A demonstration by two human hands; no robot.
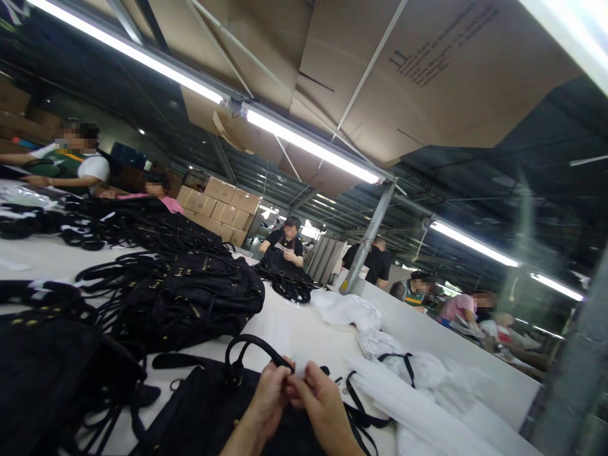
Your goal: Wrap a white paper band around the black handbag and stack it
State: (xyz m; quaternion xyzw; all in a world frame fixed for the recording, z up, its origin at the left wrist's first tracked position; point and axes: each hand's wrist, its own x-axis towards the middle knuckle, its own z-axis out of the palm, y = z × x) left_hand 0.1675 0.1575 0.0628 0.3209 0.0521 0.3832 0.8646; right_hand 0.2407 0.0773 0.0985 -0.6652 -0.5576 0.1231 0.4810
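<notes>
A black handbag [199, 405] lies on the white table in front of me, its curved handle [259, 342] standing up. My left hand [270, 392] is closed around the right end of that handle. In the fingertips of my right hand [316, 392] is a small piece of white wrapping [300, 364], pinched against the handle. Both hands meet over the bag, fingertips close together. Part of the bag is hidden beneath my hands and forearms.
Black bags [190, 297] are heaped on the left of the table [270, 323]. White wrapping sheets [418, 399] and plastic bags [346, 307] lie along the right, beside a low partition [451, 335]. A metal post [574, 380] stands at far right. Several people work around.
</notes>
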